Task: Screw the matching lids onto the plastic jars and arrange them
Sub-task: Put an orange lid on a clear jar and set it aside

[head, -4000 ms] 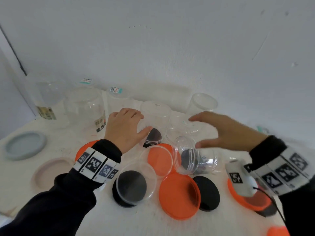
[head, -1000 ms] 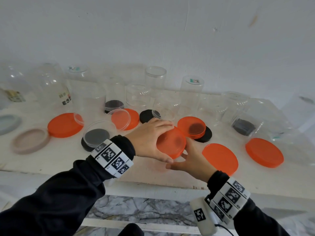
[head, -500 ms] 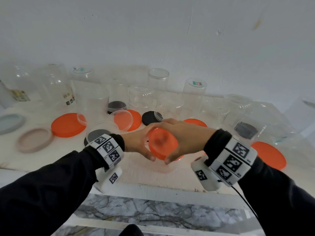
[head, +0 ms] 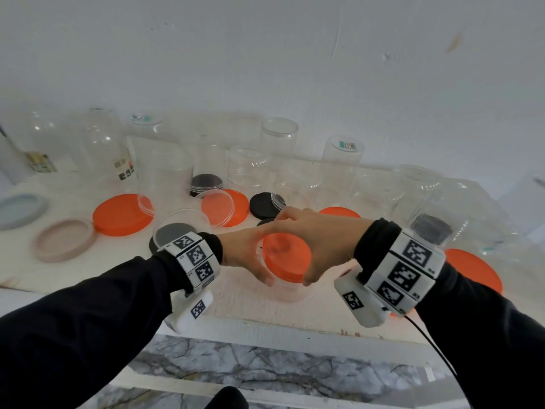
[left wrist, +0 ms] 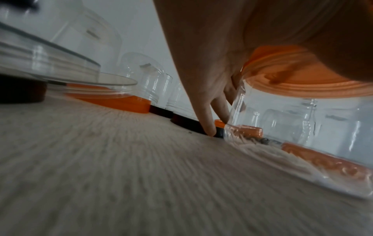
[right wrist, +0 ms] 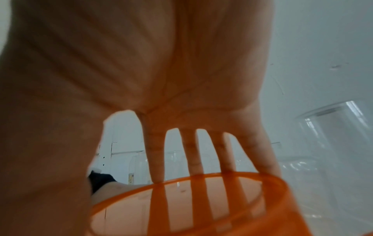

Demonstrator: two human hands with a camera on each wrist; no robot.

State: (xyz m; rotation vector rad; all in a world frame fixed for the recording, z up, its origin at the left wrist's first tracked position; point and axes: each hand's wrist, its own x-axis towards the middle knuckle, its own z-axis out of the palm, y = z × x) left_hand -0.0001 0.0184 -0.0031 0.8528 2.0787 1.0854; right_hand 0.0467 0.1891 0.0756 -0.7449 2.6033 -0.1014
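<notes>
Clear plastic jar (head: 290,287) stands near the worktop's (head: 241,302) front edge, orange lid (head: 285,256) on its mouth. Prob. light, thin-walled, slick; best held low on the wall, lid by its rim. Left hand (head: 246,255) curls round the jar. Right hand (head: 317,245) spans the lid, fingers (right wrist: 156,161) spread over the rim, gripping it.

You're gripping an orange lid (head: 285,256) over a clear jar (head: 290,290). Black-and-white checked bands (head: 404,268) are wrapping your black sleeves (head: 88,314). Orange, black (head: 263,205), pink (head: 63,240) and grey-blue lids (head: 20,209) are lying on the white table (head: 88,270).
</notes>
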